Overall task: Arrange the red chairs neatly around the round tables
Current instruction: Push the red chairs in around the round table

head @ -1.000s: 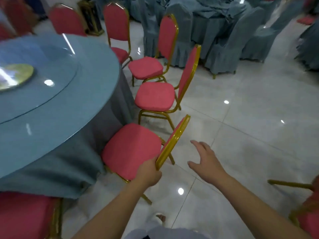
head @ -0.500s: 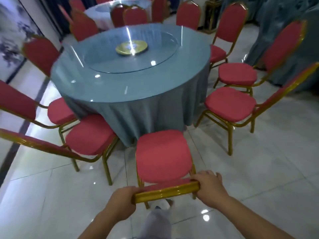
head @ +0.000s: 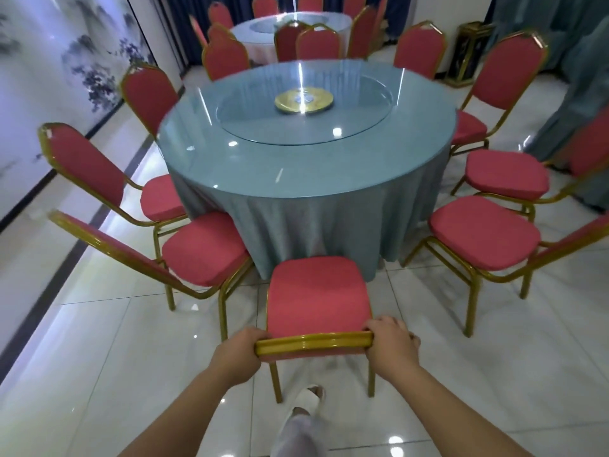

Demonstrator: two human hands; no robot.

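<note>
A red chair (head: 316, 296) with a gold frame stands right in front of me, its seat facing the round table (head: 306, 166) draped in grey-blue cloth. My left hand (head: 239, 352) grips the left end of the chair's gold top rail. My right hand (head: 390, 346) grips the right end of the same rail. Several more red chairs ring the table: one close on the left (head: 201, 249), another beyond it (head: 89, 166), and one close on the right (head: 484, 237).
A glass turntable with a gold disc (head: 304, 100) lies on the table. A second round table (head: 290, 31) with red chairs stands at the back. A painted wall panel (head: 59, 70) runs along the left. Grey-covered chairs (head: 580, 94) are at the right. My foot (head: 306, 399) is behind the chair.
My view swung round to face the table squarely. My right hand came onto the top rail; both hands now hold it, and the chair stands straight with its seat towards the table.
</note>
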